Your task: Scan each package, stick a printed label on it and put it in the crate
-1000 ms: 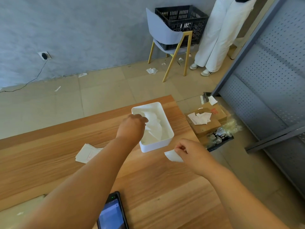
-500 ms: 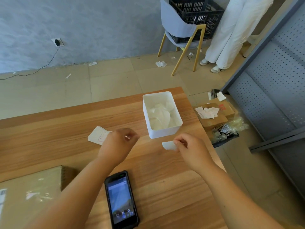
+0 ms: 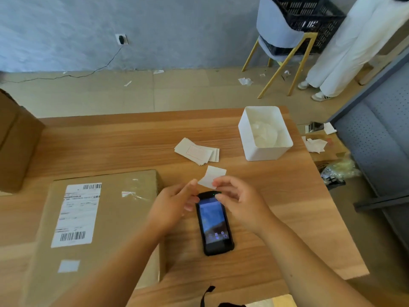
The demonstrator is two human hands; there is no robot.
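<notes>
Head view. A: Item one, printed label. Where is it, and in what hold?
B: In the air above the bench, just over the top end of the handheld scanner. Right hand: fingers clamped on its lower edge. Left hand: fingertips meet its left corner. Pinching or merely touching, I cannot tell.
A: Handling?
B: Judged feather-light, limp paper, likely tacky on one face and apt to curl and stick to itself. Take it by a corner or edge only, lay one edge down first, then smooth.
A: Item two, destination?
B: Cardboard package, flat on the bench left of the hands, shipping label facing up. Stiff; probably wants both hands at its sides. Crate, black, on a chair well apart, across the floor.
A: Sundries?
B: Stack of labels; white bin just beside it, holding pale scraps.
A: Obscured?
B: The printed label's face shows no readable print, and whether its backing is off is unknown. The package's near end is cut off by the frame, the scanner's screen is blurred, and the crate's contents are hidden.
</notes>
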